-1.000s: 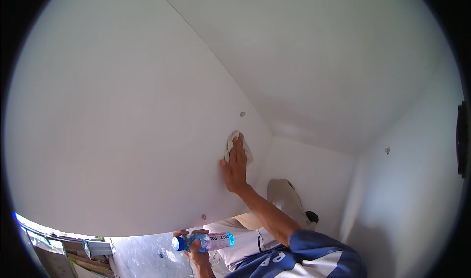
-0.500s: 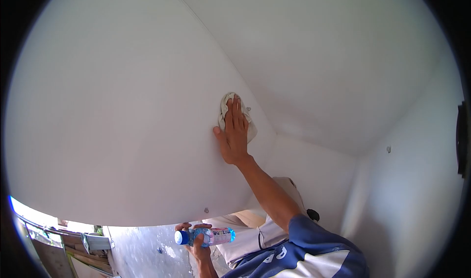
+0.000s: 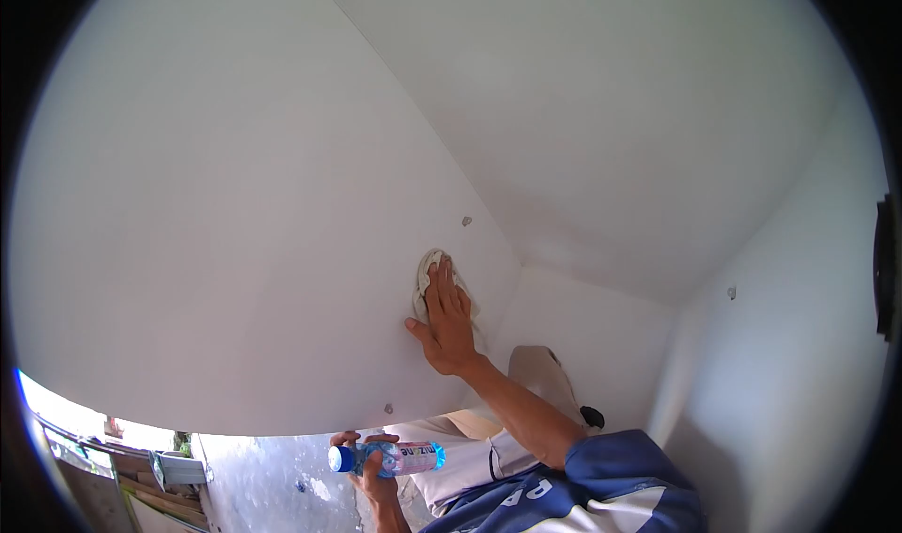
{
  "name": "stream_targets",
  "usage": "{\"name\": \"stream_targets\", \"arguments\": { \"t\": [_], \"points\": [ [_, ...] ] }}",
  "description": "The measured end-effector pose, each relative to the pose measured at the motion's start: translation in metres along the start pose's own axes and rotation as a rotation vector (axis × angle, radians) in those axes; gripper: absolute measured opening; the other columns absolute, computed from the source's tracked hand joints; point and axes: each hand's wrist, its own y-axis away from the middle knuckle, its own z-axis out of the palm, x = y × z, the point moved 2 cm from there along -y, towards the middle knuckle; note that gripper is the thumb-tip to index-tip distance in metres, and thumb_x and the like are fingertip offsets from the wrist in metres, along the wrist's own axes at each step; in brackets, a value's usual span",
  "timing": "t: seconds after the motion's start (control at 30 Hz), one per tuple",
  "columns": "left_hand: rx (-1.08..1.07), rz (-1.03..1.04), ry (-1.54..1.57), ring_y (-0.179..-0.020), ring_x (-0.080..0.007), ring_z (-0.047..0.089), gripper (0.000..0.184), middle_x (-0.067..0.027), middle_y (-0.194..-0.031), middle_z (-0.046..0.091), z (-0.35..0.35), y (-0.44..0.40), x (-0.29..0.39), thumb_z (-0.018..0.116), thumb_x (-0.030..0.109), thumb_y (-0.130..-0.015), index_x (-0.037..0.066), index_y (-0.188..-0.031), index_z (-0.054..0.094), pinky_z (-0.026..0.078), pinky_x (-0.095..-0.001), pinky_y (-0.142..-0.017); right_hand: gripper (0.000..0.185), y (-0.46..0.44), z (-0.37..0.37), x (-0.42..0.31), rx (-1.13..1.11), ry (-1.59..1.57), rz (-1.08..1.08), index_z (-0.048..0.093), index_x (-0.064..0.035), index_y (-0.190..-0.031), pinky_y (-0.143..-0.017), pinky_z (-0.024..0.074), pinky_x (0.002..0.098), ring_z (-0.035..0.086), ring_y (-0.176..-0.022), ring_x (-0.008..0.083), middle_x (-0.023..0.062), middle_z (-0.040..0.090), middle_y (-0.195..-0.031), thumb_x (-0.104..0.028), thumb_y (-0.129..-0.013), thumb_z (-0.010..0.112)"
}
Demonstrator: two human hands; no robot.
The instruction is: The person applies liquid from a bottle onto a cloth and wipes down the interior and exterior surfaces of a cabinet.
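My right hand (image 3: 449, 321) presses a pale, crumpled cloth (image 3: 423, 274) flat against the large white panel (image 3: 235, 204), its fingers pointing up and its thumb out to the left. Below and to the left, beyond the panel's lower edge, my left hand (image 3: 374, 477) is wrapped round a clear plastic bottle (image 3: 413, 457). The bottle lies nearly level, with its blue cap to the left and a pink and white label.
Small metal fittings stick out of the panel (image 3: 467, 221) and of the right-hand white wall (image 3: 732, 293). A dark object (image 3: 884, 268) is at the far right edge. Wooden boards (image 3: 164, 500) and a pale, stained floor (image 3: 272, 477) show at the lower left.
My right hand and the cloth went up the panel towards the upper fitting, then came back down below it. My left hand still holds the bottle.
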Motion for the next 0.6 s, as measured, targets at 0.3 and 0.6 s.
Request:
{"name": "stream_targets", "arguments": {
  "t": [0.3, 0.6],
  "points": [
    [0.019, 0.001, 0.007, -0.074, -0.0344, 0.073, 0.06, -0.0118, -0.113, 0.047, 0.002, 0.0, 0.0, 0.077, 0.017, -0.071, 0.005, -0.121, 0.046, 0.062, -0.0401, -0.067, 0.083, -0.02, -0.011, -0.006, 0.082, -0.041, 0.02, 0.016, 0.0086, -0.157, -0.118, 0.0202, 0.057, 0.011, -0.155, 0.0414, 0.0288, 0.008, -0.166, -0.04, -0.1, 0.052],
    [0.011, 0.014, -0.023, -0.074, -0.0338, 0.073, 0.062, -0.0096, -0.115, 0.047, -0.004, 0.0, -0.004, 0.075, 0.019, -0.071, 0.006, -0.124, 0.045, 0.062, -0.0405, -0.065, 0.082, -0.017, -0.016, -0.013, 0.011, 0.014, 0.05, 0.018, 0.0097, -0.156, -0.119, 0.0188, 0.0522, 0.015, -0.154, 0.0402, 0.0309, 0.013, -0.164, -0.04, -0.1, 0.052]
  ]
}}
